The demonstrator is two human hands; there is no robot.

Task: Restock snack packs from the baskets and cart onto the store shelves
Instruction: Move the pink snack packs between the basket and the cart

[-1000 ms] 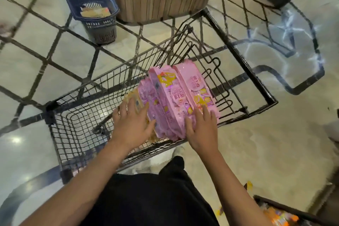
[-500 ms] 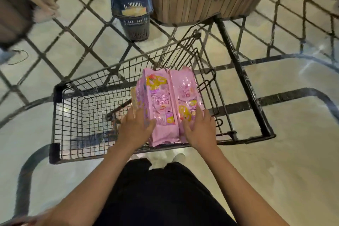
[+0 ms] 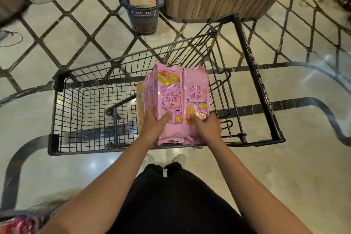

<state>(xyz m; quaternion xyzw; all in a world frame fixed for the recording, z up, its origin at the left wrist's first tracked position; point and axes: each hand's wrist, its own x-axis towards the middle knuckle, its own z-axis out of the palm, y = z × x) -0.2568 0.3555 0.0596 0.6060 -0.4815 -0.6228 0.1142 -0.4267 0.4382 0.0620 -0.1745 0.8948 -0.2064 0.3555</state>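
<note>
Cart, black wire, holds a bundle of snack packs at its right end: glossy pink, yellow patches, standing on edge, pressed together. Left hand and right hand clamp the bundle's near end from either side.

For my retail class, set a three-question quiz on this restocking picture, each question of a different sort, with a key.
1. True or false: the pink snack packs stand in the blue plastic basket.
2. Which hand grips the left side of the pack bundle? A) left hand B) right hand C) neither
3. Fill in: the wire shopping cart stands on a ____ floor patterned with dark diamond lines.

Key
1. False: they stand in the wire shopping cart, gripped between both hands.
2. A
3. Tiled
</note>
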